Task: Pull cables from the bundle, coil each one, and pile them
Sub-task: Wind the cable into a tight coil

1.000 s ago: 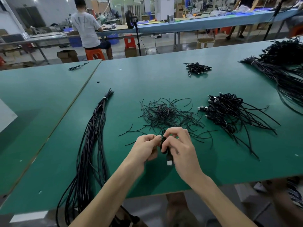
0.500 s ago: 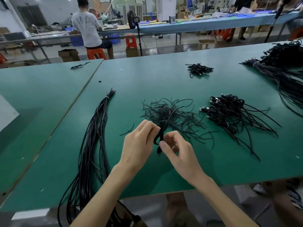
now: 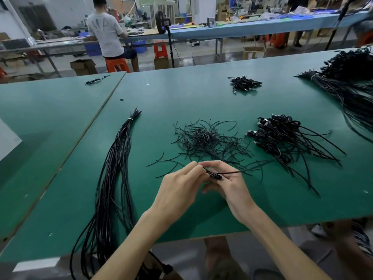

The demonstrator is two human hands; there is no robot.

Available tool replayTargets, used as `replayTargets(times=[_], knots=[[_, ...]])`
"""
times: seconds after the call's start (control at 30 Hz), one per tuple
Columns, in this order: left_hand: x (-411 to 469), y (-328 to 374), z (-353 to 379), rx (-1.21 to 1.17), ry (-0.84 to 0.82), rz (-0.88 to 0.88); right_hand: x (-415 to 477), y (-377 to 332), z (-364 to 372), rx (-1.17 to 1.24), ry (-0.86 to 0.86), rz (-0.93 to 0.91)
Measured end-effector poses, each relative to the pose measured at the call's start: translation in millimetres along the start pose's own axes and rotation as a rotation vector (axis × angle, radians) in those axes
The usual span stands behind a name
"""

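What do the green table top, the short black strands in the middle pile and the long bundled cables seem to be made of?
Table top: probably a rubber or vinyl mat; matte green, with soft light reflections.
Short black strands: likely plastic-coated wire ties; thin, they keep their bends.
Long bundled cables: smooth black plastic-like jacket, slightly glossy.

Change over the last second, just nearside of the tie heap (image 3: 205, 138): my left hand (image 3: 179, 188), fingers straight half a second ago, now curls fingertip to fingertip with my right hand (image 3: 232, 188). The coiled cable (image 3: 215, 175) both pinch, formerly upright with its plug towards me, now lies sideways.
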State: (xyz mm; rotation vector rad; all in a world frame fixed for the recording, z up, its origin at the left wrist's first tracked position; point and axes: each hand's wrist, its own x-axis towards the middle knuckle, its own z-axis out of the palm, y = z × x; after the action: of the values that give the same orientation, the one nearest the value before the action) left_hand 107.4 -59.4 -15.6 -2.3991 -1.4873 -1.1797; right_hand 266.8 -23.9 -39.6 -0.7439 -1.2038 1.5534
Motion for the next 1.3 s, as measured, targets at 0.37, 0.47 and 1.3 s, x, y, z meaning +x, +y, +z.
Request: replayTargets(times=[0.37,0.47,1.3], knots=[[-2.5,-7.0,17.6,-0.506,-0.071,-0.428,2.3,-2.3,-1.6,-0.091,0.018,-0.094],[2.9,-6.3,20.9,-0.527,-0.085,-0.472,1.9,-3.8,-2.0,-0.154,0.042,-0.172],[14.2,-15.8,0.0,-0.639,0.023,-0.597,-6.6,3.1,9.5,-0.692,0.010,-0.374]])
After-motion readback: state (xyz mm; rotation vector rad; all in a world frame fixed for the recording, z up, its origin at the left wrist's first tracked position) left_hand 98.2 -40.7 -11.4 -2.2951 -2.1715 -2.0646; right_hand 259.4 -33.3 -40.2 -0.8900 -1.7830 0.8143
